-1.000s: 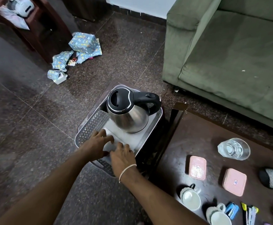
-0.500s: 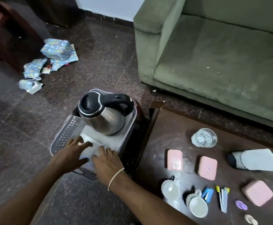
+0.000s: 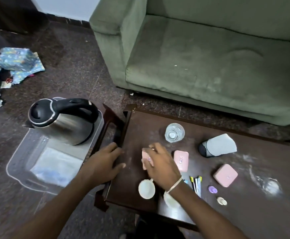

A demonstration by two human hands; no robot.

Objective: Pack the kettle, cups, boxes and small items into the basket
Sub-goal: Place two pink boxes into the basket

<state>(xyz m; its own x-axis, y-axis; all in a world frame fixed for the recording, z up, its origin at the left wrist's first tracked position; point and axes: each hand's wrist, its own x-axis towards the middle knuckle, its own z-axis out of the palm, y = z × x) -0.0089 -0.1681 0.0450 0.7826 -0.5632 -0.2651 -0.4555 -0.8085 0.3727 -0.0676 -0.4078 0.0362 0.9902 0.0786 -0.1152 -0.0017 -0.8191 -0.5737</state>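
A steel kettle [image 3: 63, 126] with a black lid and handle stands at the back of the translucent basket [image 3: 13, 163], which sits on the floor left of the dark table [image 3: 261, 213]. A pale flat packet [image 3: 54, 168] lies in the basket's front. My right hand [image 3: 159, 164] is over a pink box [image 3: 145, 157] on the table, fingers curled around it. My left hand [image 3: 104, 161] rests flat and open on the table's left edge. A second pink box [image 3: 181, 160], a square pink box [image 3: 225, 175], a glass [image 3: 174, 132], a white cup [image 3: 146, 188] and pens [image 3: 196, 183] lie nearby.
Another cup [image 3: 171, 200] is partly hidden under my right wrist. A grey-and-white sock [image 3: 216, 145], a purple bit [image 3: 212, 189] and a cream bit [image 3: 221, 200] lie on the table. A green sofa [image 3: 209, 57] stands behind; blue wrapping paper [image 3: 18, 64] litters the floor at left.
Both hands have left the basket and moved right to the table. My right hand has come down on the pink box. The view has swung to the right.
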